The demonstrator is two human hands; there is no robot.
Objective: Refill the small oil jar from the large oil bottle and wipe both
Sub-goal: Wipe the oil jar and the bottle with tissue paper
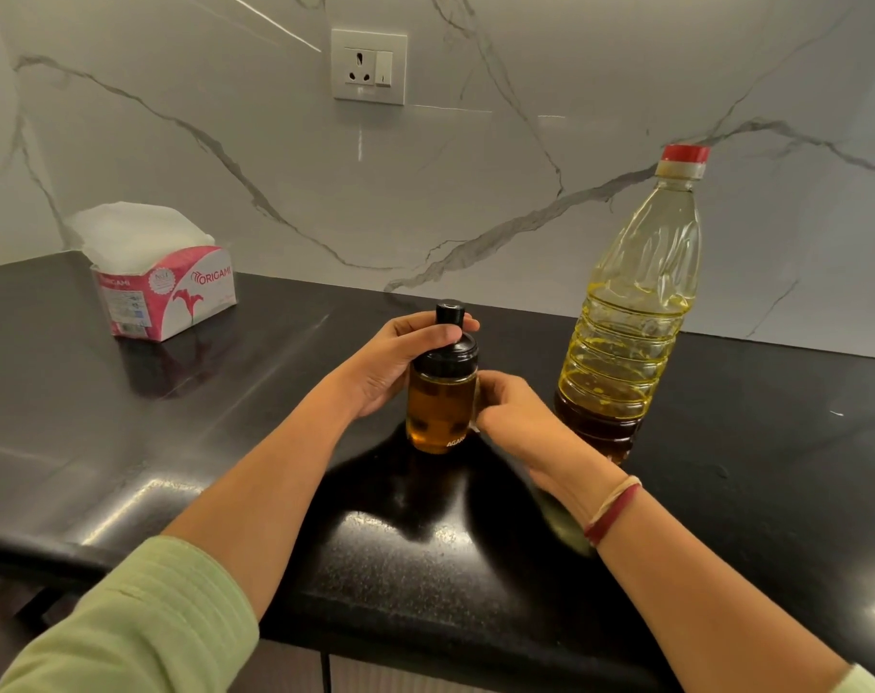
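The small oil jar (440, 407) stands upright on the black counter, glass with amber oil and a black lid (448, 342). My left hand (400, 357) wraps the lid from the left, fingers curled over its top knob. My right hand (515, 417) holds the jar's glass body from the right. The large oil bottle (630, 317) stands just right of the jar, clear plastic, red cap on, about half full of yellow oil.
An open pink and white tissue pack (160, 277) sits at the back left of the counter (225, 417). A marble wall with a power socket (369, 66) rises behind. The counter's front edge runs below my forearms.
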